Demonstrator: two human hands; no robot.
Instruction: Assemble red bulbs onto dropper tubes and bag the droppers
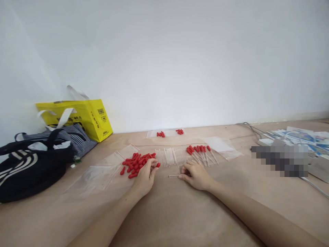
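Between the thumb and fingers of my left hand (146,175) is a red rubber dropper bulb (158,165). That hand rests beside a heap of red dropper bulbs (135,164). My right hand (196,174) pinches a thin clear dropper tube (173,176), whose end points left towards the bulb, apart from it. Beyond both hands lies a row of clear dropper tubes (171,156). Right of the row, several droppers with red bulbs fitted (202,151) lie fanned out, just past my right hand.
Clear zip bags lie at left (89,178) and right (226,147). Near the wall, another bag (169,133) bears small red bulbs. A yellow bag (95,120) and a black bag (33,171) stand at left. Leaflets (298,137) and a cable (253,128) lie at right.
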